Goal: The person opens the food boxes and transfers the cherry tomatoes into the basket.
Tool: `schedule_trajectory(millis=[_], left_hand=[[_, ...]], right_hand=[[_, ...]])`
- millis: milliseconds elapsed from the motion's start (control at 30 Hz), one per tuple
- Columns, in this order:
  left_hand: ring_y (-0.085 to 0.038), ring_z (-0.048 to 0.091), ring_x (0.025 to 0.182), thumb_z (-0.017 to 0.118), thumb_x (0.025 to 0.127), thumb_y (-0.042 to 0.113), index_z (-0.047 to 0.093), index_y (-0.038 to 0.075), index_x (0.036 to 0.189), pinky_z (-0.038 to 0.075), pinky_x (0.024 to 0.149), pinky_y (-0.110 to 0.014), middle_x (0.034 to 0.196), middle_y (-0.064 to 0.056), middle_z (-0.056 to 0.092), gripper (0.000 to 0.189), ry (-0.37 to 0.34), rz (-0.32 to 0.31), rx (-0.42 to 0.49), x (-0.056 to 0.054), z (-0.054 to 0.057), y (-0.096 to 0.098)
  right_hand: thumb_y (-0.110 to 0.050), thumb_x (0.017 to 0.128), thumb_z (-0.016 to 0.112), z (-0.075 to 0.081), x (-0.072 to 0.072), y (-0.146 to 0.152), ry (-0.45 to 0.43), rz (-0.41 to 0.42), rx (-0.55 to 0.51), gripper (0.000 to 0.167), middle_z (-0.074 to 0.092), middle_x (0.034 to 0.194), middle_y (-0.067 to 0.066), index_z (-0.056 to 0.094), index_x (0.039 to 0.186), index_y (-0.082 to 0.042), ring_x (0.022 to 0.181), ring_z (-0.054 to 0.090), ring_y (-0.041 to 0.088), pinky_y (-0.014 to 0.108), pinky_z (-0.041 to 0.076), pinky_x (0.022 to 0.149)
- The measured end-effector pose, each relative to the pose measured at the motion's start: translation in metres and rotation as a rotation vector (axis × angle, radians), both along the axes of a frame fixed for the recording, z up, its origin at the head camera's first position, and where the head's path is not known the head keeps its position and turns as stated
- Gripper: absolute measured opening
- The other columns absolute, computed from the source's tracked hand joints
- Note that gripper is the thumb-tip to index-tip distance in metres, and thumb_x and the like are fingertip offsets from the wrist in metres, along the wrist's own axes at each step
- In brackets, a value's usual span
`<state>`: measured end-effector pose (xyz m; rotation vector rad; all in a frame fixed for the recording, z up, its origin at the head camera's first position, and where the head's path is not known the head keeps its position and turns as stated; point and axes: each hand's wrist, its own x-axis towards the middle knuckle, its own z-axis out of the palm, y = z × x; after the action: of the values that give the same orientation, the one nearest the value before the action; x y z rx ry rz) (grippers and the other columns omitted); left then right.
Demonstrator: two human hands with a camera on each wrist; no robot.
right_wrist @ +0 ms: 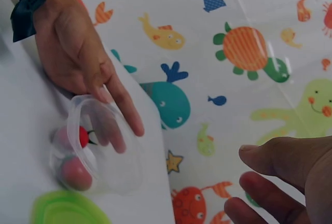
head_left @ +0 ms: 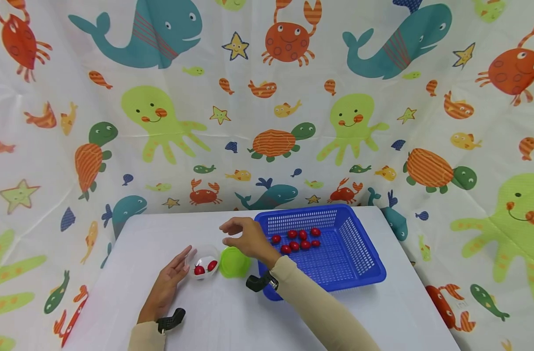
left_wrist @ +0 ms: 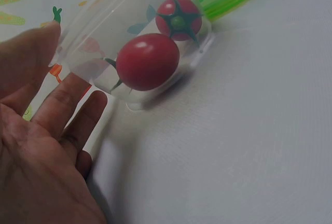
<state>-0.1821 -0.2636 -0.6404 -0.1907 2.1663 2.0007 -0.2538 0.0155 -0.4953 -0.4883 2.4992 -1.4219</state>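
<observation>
A small clear plastic container (head_left: pixel 204 258) holds two red cherry tomatoes, one of them (left_wrist: pixel 148 61) with its green stem end showing to the side. My left hand (head_left: pixel 169 278) rests against the container's left side, thumb near the rim and fingers fairly straight along the wall. Above the green lid (head_left: pixel 234 263), beside the container, my right hand (head_left: pixel 248 238) hovers with nothing in it, thumb and fingers spread apart. In the right wrist view, its thumb (right_wrist: pixel 270 154) and fingertips are separated.
A blue plastic basket (head_left: pixel 359 243) stands at the right of the white table (head_left: pixel 219 317), with several cherry tomatoes (head_left: pixel 303 235) grouped in its left part. A curtain printed with sea animals (head_left: pixel 271 107) hangs behind and at both sides.
</observation>
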Motion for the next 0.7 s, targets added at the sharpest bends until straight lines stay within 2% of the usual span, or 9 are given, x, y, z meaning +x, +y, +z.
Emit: schedule_trajectory(millis=[100, 300, 500, 700], left_hand=[[-0.032, 0.005, 0.169, 0.06, 0.109, 0.035, 0.034, 0.03, 0.168, 0.01, 0.13, -0.072, 0.176, -0.004, 0.029, 0.064, 0.007, 0.0, 0.001, 0.001, 0.001, 0.0], [-0.033, 0.004, 0.169, 0.06, 0.109, 0.036, 0.034, 0.03, 0.168, 0.01, 0.13, -0.073, 0.177, -0.004, 0.028, 0.065, 0.001, -0.003, 0.01, 0.001, 0.001, 0.001], [-0.035, 0.005, 0.168, 0.06, 0.11, 0.035, 0.033, 0.029, 0.168, 0.011, 0.129, -0.076, 0.178, -0.005, 0.025, 0.064, 0.0, 0.0, 0.01, 0.001, 0.001, 0.0], [-0.037, 0.008, 0.168, 0.06, 0.11, 0.034, 0.034, 0.03, 0.168, 0.011, 0.127, -0.077, 0.177, -0.006, 0.027, 0.064, 0.014, -0.009, -0.001, 0.001, 0.0, 0.0]], right_hand=[[-0.02, 0.095, 0.081, -0.002, 0.001, -0.008, -0.027, 0.019, -0.004, 0.028, 0.078, 0.121, -0.003, 0.078, 0.123, -0.024, 0.114, 0.073, 0.018, 0.034, 0.063, 0.098], [-0.019, 0.096, 0.08, -0.012, 0.004, -0.021, -0.085, 0.053, -0.015, 0.03, 0.078, 0.12, -0.005, 0.077, 0.125, -0.025, 0.105, 0.072, 0.01, 0.029, 0.064, 0.091], [-0.017, 0.097, 0.079, -0.026, 0.005, -0.035, -0.137, 0.08, -0.026, 0.03, 0.078, 0.124, -0.001, 0.078, 0.126, -0.024, 0.098, 0.073, 0.008, 0.027, 0.064, 0.09], [-0.014, 0.097, 0.078, -0.036, 0.006, -0.044, -0.161, 0.102, -0.025, 0.029, 0.078, 0.121, -0.001, 0.079, 0.124, -0.023, 0.098, 0.074, 0.009, 0.025, 0.064, 0.089]])
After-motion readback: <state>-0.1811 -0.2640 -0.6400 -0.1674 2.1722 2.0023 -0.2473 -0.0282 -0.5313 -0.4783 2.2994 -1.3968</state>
